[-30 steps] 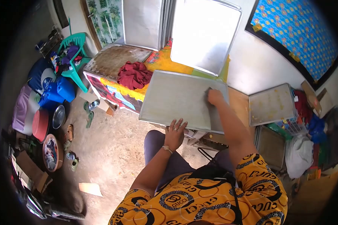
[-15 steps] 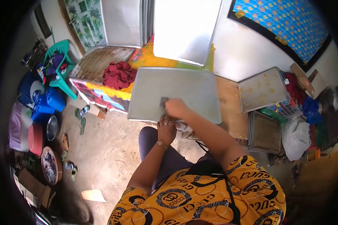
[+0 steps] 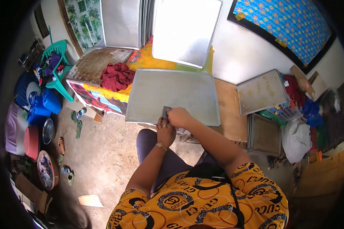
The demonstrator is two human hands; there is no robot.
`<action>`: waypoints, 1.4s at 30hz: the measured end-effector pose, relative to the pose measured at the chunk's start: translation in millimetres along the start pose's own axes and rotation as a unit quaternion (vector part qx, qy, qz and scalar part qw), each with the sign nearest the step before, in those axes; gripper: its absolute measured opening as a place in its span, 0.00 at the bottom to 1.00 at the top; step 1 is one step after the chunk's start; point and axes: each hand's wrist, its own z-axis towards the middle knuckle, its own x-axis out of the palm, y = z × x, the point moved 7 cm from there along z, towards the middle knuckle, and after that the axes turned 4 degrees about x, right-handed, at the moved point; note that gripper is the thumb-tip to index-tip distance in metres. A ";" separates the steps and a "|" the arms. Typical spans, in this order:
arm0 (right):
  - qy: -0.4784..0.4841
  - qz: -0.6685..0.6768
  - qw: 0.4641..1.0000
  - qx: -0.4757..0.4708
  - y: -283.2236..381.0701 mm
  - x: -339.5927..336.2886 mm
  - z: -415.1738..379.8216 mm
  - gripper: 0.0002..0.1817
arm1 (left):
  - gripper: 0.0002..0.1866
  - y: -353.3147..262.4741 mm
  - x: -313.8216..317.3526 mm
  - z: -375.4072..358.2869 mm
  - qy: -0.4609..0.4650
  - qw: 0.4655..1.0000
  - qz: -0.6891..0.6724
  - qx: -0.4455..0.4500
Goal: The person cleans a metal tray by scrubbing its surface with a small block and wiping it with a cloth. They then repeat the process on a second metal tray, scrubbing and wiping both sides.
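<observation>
Right hand (image 3: pixel 179 116) has swept back from the far right corner of the big metal tray (image 3: pixel 172 95) to its near edge, and the left hand (image 3: pixel 165 131) has closed up to meet it there. Both now pinch a small grey scraper pad (image 3: pixel 165 112) at the tray's front rim; fingers curled shut around it. Judged: one pass over the tray surface is finished and the pad is being readjusted.

Count, large to small: one tray flat on the worktop (image 3: pixel 229 110); at least two trays leaning upright against the wall (image 3: pixel 187 30); one soiled tray (image 3: pixel 260 91) off to the right; one dark stack of trays (image 3: pixel 264 133) below it; one red cloth (image 3: pixel 116 76); one pad.
</observation>
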 end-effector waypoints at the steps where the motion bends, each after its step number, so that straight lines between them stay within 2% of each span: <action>1: -0.003 0.008 1.000 0.002 7.2 -3.5 1.9 0.12 | 0.25 -1.6 -1.9 -0.1 0.011 1.000 -0.006 0.000; 3: -0.014 0.010 1.000 0.006 6.8 -10.4 12.4 0.12 | 0.25 -3.4 -9.5 -0.4 0.030 0.999 -0.016 -0.007; 4: -0.020 0.005 1.000 0.009 -6.5 -10.3 19.0 0.12 | 0.28 -5.6 -15.2 0.6 0.041 0.999 -0.021 -0.011; 6: -0.055 -0.025 0.995 0.080 -53.4 0.8 30.3 0.11 | 0.29 -6.2 -20.0 0.3 0.038 0.999 -0.020 0.001; 8: -0.057 -0.075 0.987 0.130 -86.3 -19.5 20.9 0.11 | 0.30 -5.7 -20.3 -0.4 0.039 0.999 -0.011 0.005; 10: -0.063 -0.058 0.983 0.164 -112.1 -29.8 6.5 0.11 | 0.29 -4.2 -21.3 -1.6 0.031 0.999 -0.013 0.005; 13: -0.029 -0.045 0.980 0.194 -112.9 -30.0 -17.6 0.11 | 0.28 -3.6 -19.0 -0.6 0.015 1.000 -0.027 0.003; 15: 0.022 -0.055 0.983 0.171 -80.1 -13.0 -22.9 0.12 | 0.26 -3.0 -14.5 1.3 0.005 0.999 -0.036 -0.003; 17: -0.055 -0.022 0.998 0.027 -13.0 -14.1 -28.7 0.11 | 0.25 -1.5 -9.2 0.9 -0.001 0.999 -0.039 -0.014; 18: -0.071 -0.014 0.997 0.004 11.8 -6.8 -23.6 0.10 | 0.22 9.5 13.6 -5.0 0.038 0.999 -0.014 -0.005; 19: -0.088 -0.005 0.996 -0.021 29.7 -4.5 -20.6 0.10 | 0.23 8.0 16.2 -4.1 0.034 0.999 -0.021 0.006; 22: 0.009 0.010 1.000 -0.011 32.5 -10.6 3.0 0.10 | 0.26 6.0 5.8 -4.3 0.013 1.000 -0.010 0.027; 25: 0.013 0.016 0.999 0.031 5.0 -16.9 27.8 0.15 | 0.28 -4.4 -18.8 -3.9 0.022 0.999 -0.025 0.009; 29: -0.053 -0.049 0.996 0.052 -29.0 -14.4 23.5 0.14 | 0.32 -0.5 -24.8 -10.5 0.008 1.000 0.016 -0.007; 31: -0.104 -0.074 0.990 0.059 -35.4 -13.2 8.5 0.17 | 0.35 5.9 -37.8 -13.6 -0.036 0.997 -0.008 -0.064; 34: -0.015 -0.056 0.998 0.029 -21.0 -1.2 -8.5 0.18 | 0.41 26.6 -51.3 -14.0 -0.139 0.978 -0.056 -0.147; 35: -0.059 -0.056 0.997 -0.013 -6.9 -0.2 -17.9 0.18 | 0.44 34.9 -53.6 -16.5 -0.174 0.967 -0.074 -0.172; 36: -0.102 -0.057 0.992 -0.053 7.8 5.8 -25.7 0.17 | 0.48 39.1 -52.0 -16.5 -0.162 0.962 -0.073 -0.209; 37: -0.145 -0.059 0.983 -0.094 21.0 5.9 -29.5 0.17 | 0.48 40.4 -47.4 -15.6 -0.157 0.963 -0.068 -0.208; 40: -0.108 -0.048 0.990 -0.072 29.5 10.6 -9.3 0.19 | 0.49 42.8 -36.1 -14.7 -0.125 0.966 -0.069 -0.216; 42: -0.054 -0.049 0.997 -0.007 7.9 3.2 17.3 0.18 | 0.49 39.4 -35.7 -13.8 -0.118 0.971 -0.072 -0.195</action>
